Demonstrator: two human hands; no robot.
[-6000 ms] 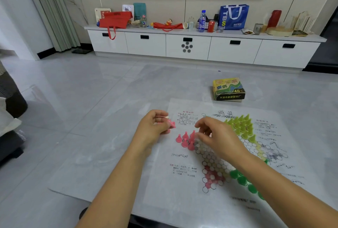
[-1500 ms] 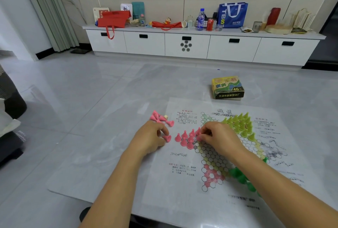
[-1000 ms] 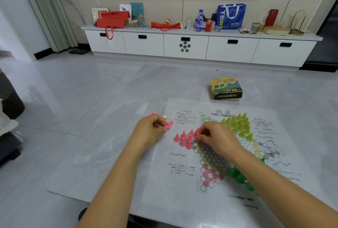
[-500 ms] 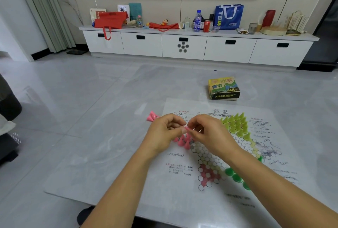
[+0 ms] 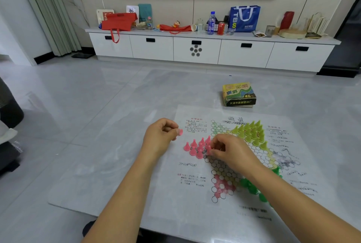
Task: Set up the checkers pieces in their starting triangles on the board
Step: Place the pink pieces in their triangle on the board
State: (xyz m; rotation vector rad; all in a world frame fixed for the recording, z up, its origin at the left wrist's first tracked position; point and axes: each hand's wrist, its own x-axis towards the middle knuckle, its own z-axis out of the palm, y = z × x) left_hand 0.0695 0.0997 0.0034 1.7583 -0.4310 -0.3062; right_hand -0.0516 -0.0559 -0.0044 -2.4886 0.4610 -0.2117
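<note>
A pale grey worktop (image 5: pixel 93 164) carried the paper Chinese checkers board (image 5: pixel 195 194), a printed sheet with a star of small circles. Beyond its far edge sat the yellow-green game box (image 5: pixel 238 94), apart from the sheet. On the board's far right point stood a full triangle of light green pieces (image 5: pixel 252 132); dark green pieces (image 5: pixel 254 188) crowded the near right point, partly hidden by the right forearm. The pink pieces (image 5: pixel 195 148) stood in a partial triangle at the left point, upright and close together.

The left hand (image 5: pixel 160 137) hovered just left of the board's edge, its grip curled nearly closed, with one pink piece (image 5: pixel 180 132) pinched at the fingertips; whether more lay in the palm could not be told. The right hand (image 5: pixel 232 152) rested over the board's middle, thumb and forefinger drawn tight on another pink piece (image 5: pixel 208 148) at the inner edge of the pink triangle, touching its neighbours.
</note>
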